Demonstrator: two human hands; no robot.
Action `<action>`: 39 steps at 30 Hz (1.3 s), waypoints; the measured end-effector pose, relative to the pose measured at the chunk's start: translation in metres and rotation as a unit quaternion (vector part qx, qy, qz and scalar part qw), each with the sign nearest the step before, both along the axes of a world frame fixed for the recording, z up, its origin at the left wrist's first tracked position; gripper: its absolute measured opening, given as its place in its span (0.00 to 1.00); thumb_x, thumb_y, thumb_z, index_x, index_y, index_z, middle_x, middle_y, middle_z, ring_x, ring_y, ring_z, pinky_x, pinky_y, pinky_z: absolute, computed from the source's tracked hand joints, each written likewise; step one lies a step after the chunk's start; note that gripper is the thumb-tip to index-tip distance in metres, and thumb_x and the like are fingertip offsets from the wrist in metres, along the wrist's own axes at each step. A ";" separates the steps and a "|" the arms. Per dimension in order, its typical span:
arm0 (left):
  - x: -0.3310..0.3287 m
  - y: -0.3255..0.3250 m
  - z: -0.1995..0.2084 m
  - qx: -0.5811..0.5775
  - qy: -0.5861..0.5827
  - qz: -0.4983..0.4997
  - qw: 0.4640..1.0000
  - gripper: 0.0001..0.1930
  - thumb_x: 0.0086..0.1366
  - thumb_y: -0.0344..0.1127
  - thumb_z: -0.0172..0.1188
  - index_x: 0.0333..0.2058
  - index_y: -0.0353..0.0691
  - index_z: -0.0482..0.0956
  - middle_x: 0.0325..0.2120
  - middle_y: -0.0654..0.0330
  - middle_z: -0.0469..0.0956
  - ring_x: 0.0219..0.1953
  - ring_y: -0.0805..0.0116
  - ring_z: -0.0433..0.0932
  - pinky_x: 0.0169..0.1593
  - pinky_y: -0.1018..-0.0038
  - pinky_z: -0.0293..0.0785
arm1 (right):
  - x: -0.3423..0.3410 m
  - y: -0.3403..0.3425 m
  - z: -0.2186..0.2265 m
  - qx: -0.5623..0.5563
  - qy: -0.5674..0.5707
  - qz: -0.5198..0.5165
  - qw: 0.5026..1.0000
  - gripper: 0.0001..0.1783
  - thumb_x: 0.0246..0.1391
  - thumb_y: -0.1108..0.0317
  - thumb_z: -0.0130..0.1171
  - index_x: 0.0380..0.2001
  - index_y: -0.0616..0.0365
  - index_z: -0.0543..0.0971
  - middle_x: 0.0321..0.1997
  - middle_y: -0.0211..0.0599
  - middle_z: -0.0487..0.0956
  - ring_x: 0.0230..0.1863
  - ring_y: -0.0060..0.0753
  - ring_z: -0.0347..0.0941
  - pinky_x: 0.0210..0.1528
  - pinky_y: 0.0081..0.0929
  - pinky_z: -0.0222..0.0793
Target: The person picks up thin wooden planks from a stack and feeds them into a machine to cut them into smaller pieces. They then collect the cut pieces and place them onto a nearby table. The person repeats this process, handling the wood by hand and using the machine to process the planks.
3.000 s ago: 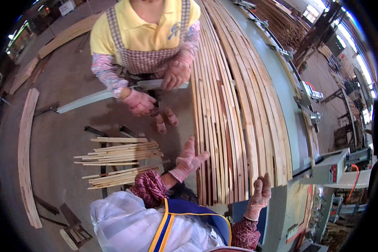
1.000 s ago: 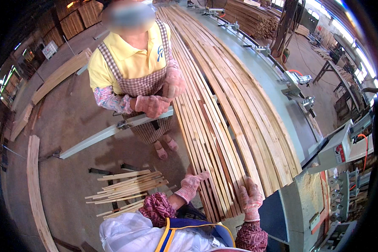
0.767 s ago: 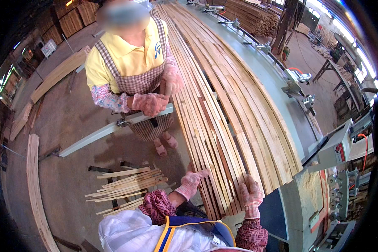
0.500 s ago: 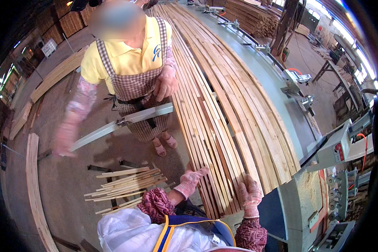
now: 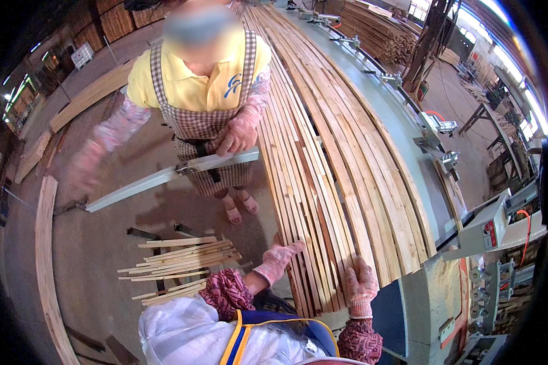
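Long, narrow wooden strips (image 5: pixel 323 243) lie side by side and run away from me. My left hand (image 5: pixel 280 258), in a pale glove, rests at their left edge near the close end, fingers stretched out over the outer strips. My right hand (image 5: pixel 361 283), gloved too, lies on the near ends farther right, its fingers pointing forward and apart. Dark gaps show between some strips, and a few are reddish brown. The undersides of both hands are hidden.
Across to the left stands a co-worker (image 5: pixel 207 115) in a checked apron, one hand by the strips, beside a pale metal bar (image 5: pixel 164 174). Loose strips (image 5: pixel 186 261) lie low at left. A machine table (image 5: pixel 371 91) with clamps borders the right, and a grey machine box (image 5: pixel 484 228) stands nearer.
The co-worker's outstretched arm has swung and is blurred; their other hand has come down to the metal bar. My hands stay almost in place on the strips. The view has shifted slightly.
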State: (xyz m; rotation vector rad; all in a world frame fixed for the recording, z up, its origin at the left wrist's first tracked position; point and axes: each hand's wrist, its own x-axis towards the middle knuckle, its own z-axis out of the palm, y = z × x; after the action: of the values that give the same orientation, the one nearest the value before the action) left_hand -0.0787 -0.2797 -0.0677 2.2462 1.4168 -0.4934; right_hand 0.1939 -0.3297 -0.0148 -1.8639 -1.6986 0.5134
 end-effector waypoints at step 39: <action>-0.003 -0.005 -0.027 0.120 -0.388 0.236 0.883 0.23 0.66 0.28 0.40 0.59 0.33 0.67 0.60 0.51 0.68 0.60 0.62 0.70 0.65 0.70 0.60 | 0.003 -0.001 0.017 -0.002 0.029 0.030 0.999 0.29 0.52 0.53 0.61 0.56 0.51 0.73 0.47 0.47 0.79 0.50 0.50 0.75 0.52 0.42 0.70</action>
State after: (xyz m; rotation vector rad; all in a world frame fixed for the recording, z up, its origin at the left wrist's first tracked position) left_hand -0.0814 -0.2851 -0.0949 1.8018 1.5114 0.7059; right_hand 0.1972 -0.3311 0.0026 -1.7878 -1.7221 0.5891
